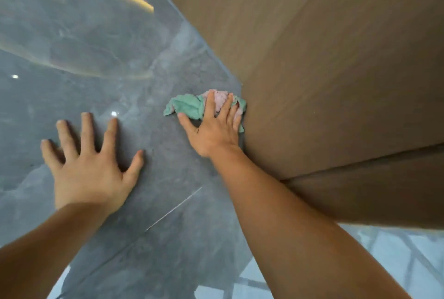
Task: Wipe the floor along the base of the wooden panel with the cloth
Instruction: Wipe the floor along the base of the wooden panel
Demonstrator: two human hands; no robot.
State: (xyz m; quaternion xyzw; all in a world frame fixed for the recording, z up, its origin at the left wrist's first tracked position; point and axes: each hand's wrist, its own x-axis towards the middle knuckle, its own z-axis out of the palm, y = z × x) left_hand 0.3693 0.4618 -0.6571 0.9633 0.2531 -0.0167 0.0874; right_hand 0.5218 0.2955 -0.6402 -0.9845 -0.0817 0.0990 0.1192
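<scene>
A crumpled green and pink cloth (186, 106) lies on the glossy grey tiled floor (101, 63), right against the base of the brown wooden panel (324, 70). My right hand (215, 128) presses flat on the cloth, fingers spread over it and its little-finger side close to the panel. My left hand (89, 166) rests flat on the bare floor to the left, fingers apart, holding nothing.
The panel's base runs diagonally from the top centre down to the middle right. A seam (360, 161) crosses the panel at lower right. A tile joint (173, 209) lies between my forearms. Bright window reflections show on the floor at bottom right.
</scene>
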